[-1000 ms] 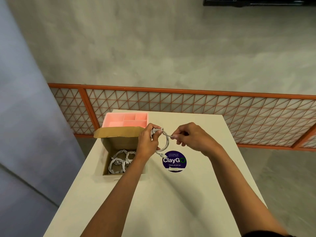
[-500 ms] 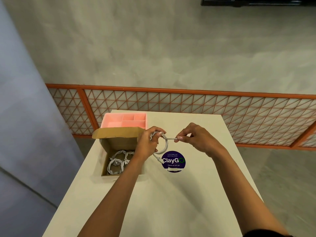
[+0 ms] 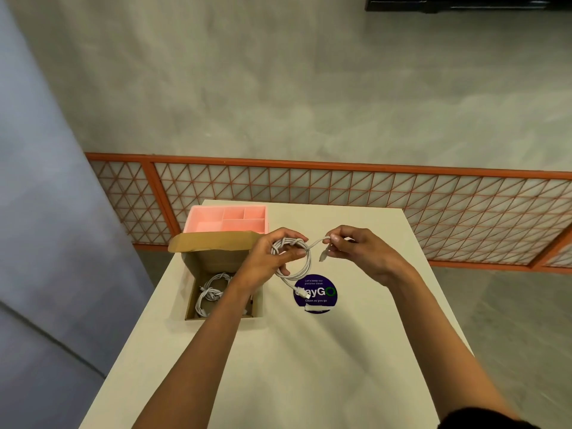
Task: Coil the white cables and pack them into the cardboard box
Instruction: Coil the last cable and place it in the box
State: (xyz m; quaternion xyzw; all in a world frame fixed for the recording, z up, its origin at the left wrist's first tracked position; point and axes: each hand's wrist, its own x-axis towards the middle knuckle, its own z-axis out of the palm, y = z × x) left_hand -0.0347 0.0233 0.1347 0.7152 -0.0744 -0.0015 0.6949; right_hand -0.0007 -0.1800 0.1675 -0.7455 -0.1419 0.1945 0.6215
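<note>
The left hand [image 3: 272, 258] grasps a white cable [image 3: 308, 262] that is wound into a loose ring, with the fingers curled through the ring and the thumb over its top. The ring hangs in the air above the counter [image 3: 309, 351], just right of the cardboard box [image 3: 216, 258]. A short stretch of the cable runs from the top of the ring rightward to the right hand [image 3: 362, 252], which pinches it between thumb and fingertips; the two hands are near each other but apart. Below that pinch the plug [image 3: 322, 257] dangles free. The other end of the cable drops from the bottom of the ring, and its connector [image 3: 305, 294] shows against a round purple sticker [image 3: 323, 293] on the counter (whether it touches the sticker or hangs just above it cannot be told).

The box sits at the left side of the counter with its lid flap open toward the far side. Inside it lie coiled cables [image 3: 212, 294], partly hidden by the left forearm. A pink tray [image 3: 210, 226] with compartments stands just beyond the box, at the far left corner of the counter.
</note>
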